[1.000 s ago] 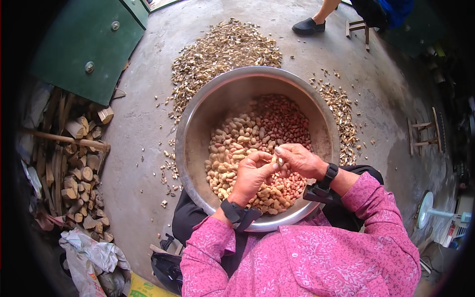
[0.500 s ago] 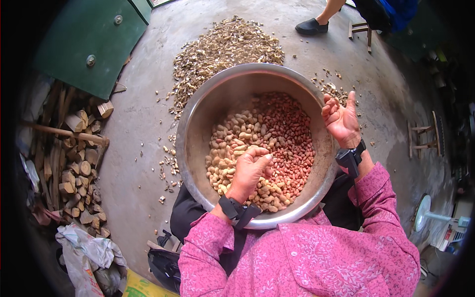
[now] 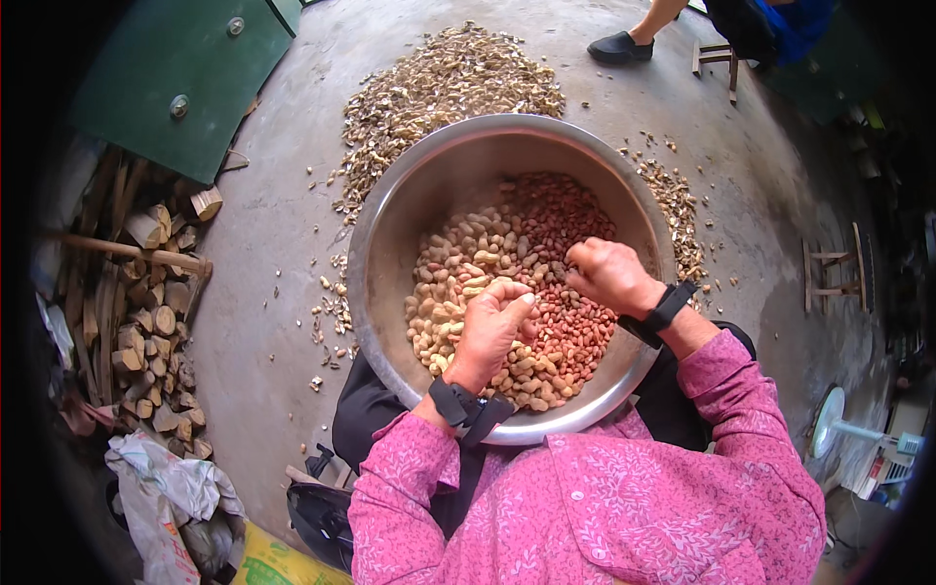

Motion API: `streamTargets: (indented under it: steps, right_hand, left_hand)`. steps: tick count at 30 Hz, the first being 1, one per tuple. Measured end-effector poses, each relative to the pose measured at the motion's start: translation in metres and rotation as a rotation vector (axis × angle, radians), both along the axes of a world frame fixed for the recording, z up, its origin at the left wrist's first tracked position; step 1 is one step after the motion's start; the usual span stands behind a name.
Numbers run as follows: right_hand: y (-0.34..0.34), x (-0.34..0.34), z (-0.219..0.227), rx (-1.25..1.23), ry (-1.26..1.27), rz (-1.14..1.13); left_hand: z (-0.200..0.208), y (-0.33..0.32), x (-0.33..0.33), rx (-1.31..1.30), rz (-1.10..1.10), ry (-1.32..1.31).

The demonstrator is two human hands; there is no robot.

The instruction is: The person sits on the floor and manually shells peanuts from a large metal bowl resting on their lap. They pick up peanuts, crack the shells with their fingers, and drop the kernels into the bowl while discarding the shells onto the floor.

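A wide metal basin point(image 3: 439, 171) rests on my lap. Unshelled peanuts point(image 3: 436, 317) fill its left and near side, and red shelled kernels point(image 3: 558, 210) lie along the right and far side. Over the peanuts, my left hand point(image 3: 494, 327) is closed in a pinch, thumb against forefinger; whatever it grips is hidden. My right hand point(image 3: 616, 278) hovers just above the kernels with its fingers curled down and closed. Its fingertips are turned away, so I cannot make out what is in them. Both wrists wear black straps.
A heap of empty shells point(image 3: 444, 83) lies beyond the basin, with more shells point(image 3: 678, 210) to its right. Firewood point(image 3: 161, 322) and sacks point(image 3: 175, 502) are at left. A person's shoe point(image 3: 621, 48) is beyond; a wooden stool point(image 3: 834, 278) and fan point(image 3: 829, 421) stand at right.
My right hand has come in from beyond the basin's right rim, where its fingers were spread, to above the kernels, and has closed. My left hand stays pinched over the peanuts.
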State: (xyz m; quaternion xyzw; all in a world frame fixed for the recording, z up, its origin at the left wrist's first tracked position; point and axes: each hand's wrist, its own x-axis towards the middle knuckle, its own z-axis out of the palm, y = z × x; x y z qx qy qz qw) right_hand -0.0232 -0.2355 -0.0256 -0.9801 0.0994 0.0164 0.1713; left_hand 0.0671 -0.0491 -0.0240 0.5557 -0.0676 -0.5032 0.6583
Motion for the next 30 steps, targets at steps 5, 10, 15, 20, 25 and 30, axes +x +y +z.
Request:
streamTargets:
  steps: [5,10,15,20,25,30]
  right_hand:
    - [0.009,0.0,-0.037,0.001,0.302,0.077]
    - [0.016,0.002,-0.052,-0.137,0.478,0.132]
    - [0.018,0.002,-0.056,-0.088,0.486,0.133]
    - [0.026,0.007,-0.035,-0.012,0.566,0.1]
    - [0.023,-0.002,-0.043,0.125,0.363,0.091]
    - [0.009,0.008,-0.019,0.944,0.224,0.049]
  left_hand:
    - [-0.004,0.005,0.002,-0.031,-0.01,0.002]
    - [0.001,0.009,0.005,-0.041,0.005,0.011]
    - [0.002,0.01,0.005,-0.042,0.003,0.006]
    - [-0.002,0.009,0.004,-0.031,-0.006,-0.01]
    - [-0.003,0.006,0.003,0.002,-0.038,-0.036]
    - [-0.004,0.001,-0.001,0.065,-0.031,-0.158]
